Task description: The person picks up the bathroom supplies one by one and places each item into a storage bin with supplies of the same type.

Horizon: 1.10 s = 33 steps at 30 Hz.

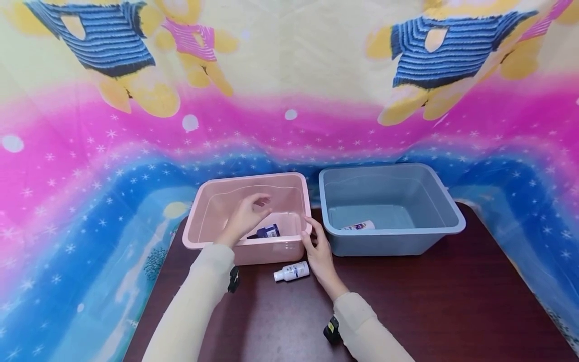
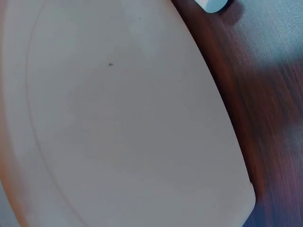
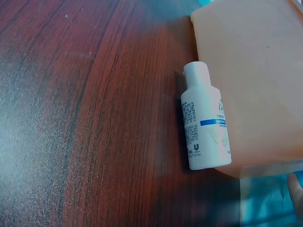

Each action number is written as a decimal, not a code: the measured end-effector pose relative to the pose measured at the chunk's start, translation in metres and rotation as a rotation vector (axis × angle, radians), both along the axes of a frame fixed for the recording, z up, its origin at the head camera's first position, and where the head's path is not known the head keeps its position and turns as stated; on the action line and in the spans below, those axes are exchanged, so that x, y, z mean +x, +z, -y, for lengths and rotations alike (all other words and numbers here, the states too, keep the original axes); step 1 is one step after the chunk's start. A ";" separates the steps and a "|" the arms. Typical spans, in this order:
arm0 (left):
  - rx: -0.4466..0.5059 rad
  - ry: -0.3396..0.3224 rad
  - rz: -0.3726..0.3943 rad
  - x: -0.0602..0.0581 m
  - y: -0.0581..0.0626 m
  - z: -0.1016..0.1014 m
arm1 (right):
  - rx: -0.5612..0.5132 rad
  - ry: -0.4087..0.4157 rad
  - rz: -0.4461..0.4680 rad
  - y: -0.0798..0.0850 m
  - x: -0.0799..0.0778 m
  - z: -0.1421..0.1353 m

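My left hand (image 1: 248, 217) reaches over the front rim of a pink plastic basin (image 1: 248, 180), its fingers loosely bent with nothing seen between them. Below it, inside the basin, lies a dark blue bottle (image 1: 271, 231) with a pale label, partly hidden by the hand and rim. At the basin's front right corner, my right hand (image 1: 320, 254) holds the rim between thumb and fingers. Just in front of the basin a white bottle (image 3: 204, 123) lies on its side on the table. The left wrist view is mostly filled by the basin's outer wall (image 2: 142, 113).
A blue-grey basin (image 1: 384, 244) stands to the right of the pink one, with a white bottle (image 1: 359, 225) lying inside. Both stand on a dark reddish-brown wooden table (image 1: 429, 306). A patterned cloth (image 1: 289, 136) hangs behind and around the table.
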<state>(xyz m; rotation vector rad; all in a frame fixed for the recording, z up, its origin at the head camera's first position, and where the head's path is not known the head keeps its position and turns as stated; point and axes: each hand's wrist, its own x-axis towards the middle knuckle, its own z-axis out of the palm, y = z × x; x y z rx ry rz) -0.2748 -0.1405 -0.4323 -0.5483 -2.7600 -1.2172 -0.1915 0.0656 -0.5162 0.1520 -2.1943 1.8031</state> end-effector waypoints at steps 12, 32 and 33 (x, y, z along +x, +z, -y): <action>0.003 -0.038 -0.089 0.022 0.011 -0.003 | -0.176 0.093 -0.003 0.034 0.013 0.000; 0.000 -0.120 -0.327 0.070 0.028 -0.008 | -0.159 0.120 0.043 0.036 0.015 -0.001; -0.003 -0.128 -0.336 0.073 0.028 -0.008 | -0.158 0.120 0.042 0.036 0.015 -0.001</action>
